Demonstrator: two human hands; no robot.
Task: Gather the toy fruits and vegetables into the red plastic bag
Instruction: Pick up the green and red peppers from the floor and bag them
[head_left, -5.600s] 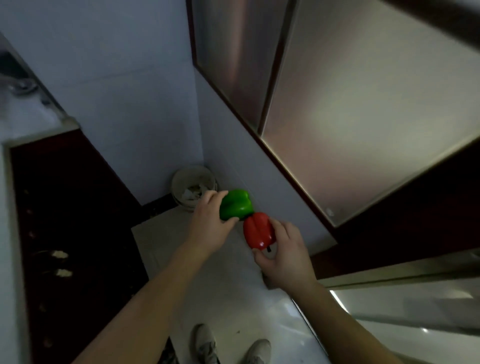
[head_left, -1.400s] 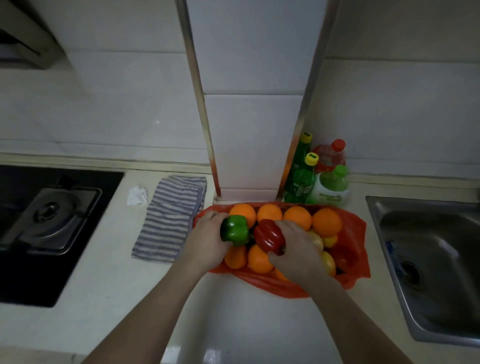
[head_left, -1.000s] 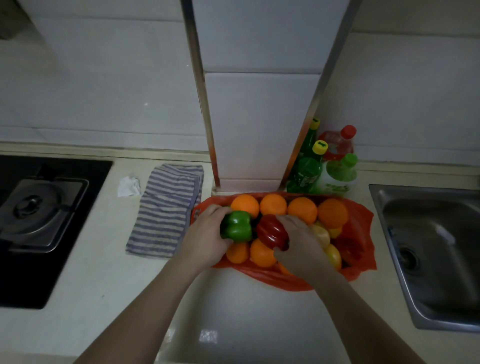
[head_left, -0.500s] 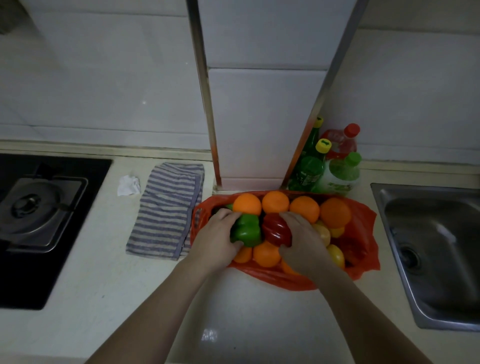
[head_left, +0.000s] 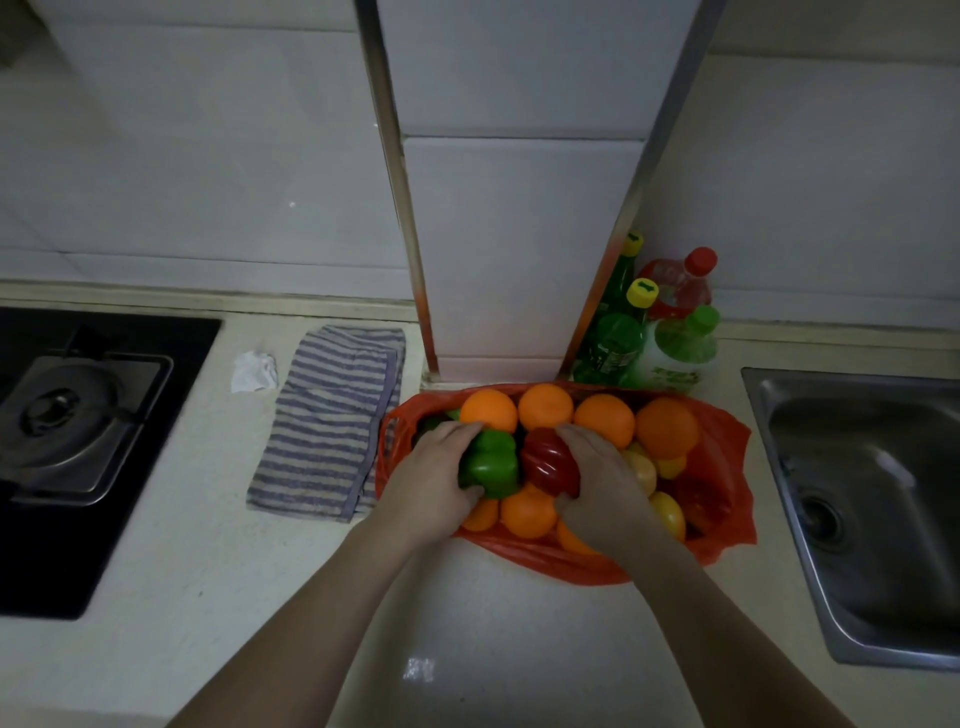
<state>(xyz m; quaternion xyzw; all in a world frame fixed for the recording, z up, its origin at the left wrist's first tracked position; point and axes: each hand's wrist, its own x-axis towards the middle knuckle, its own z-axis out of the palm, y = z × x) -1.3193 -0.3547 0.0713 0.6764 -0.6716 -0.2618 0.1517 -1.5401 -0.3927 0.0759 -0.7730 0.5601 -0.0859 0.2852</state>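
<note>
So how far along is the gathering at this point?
Done: oranges and yellow fruits already lie in the red plastic bag. In hand: the left hand grips the green pepper, the right hand the red pepper, both low over the pile. Left: releasing them; no toy produce shows outside the bag.

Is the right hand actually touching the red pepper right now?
Touching. The head view shows the right hand curled round the red pepper, fingers over its far top and thumb against its near edge, with no gap between them.
</note>
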